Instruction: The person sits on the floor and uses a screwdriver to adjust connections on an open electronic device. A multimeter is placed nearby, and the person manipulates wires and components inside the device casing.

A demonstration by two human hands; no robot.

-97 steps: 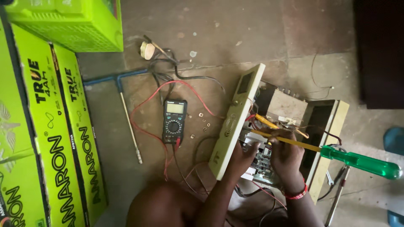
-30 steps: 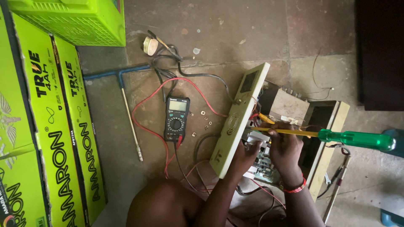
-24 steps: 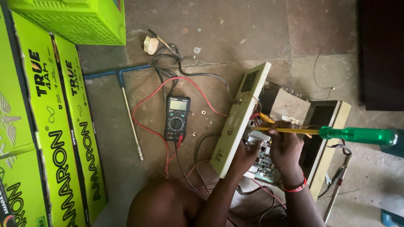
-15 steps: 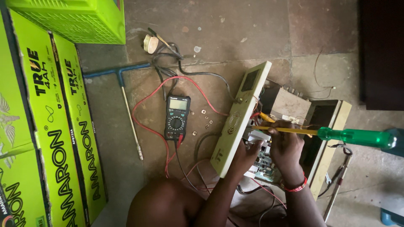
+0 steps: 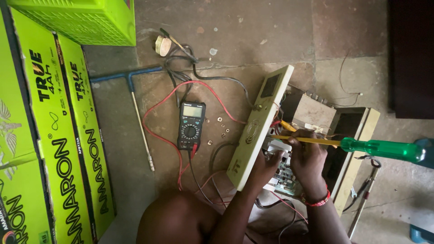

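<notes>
While the left hand gripped the panel at centre, the right hand clamped the screwdriver.

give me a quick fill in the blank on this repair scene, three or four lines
1. The screwdriver across the right hand has a ____ handle.
2. The multimeter lies on the floor with red and ____ leads.
3. The T-handle wrench has a ____ crossbar.
4. The left hand rests by the cream ____ panel of the open device.

Missing words: green; black; blue; front
</notes>
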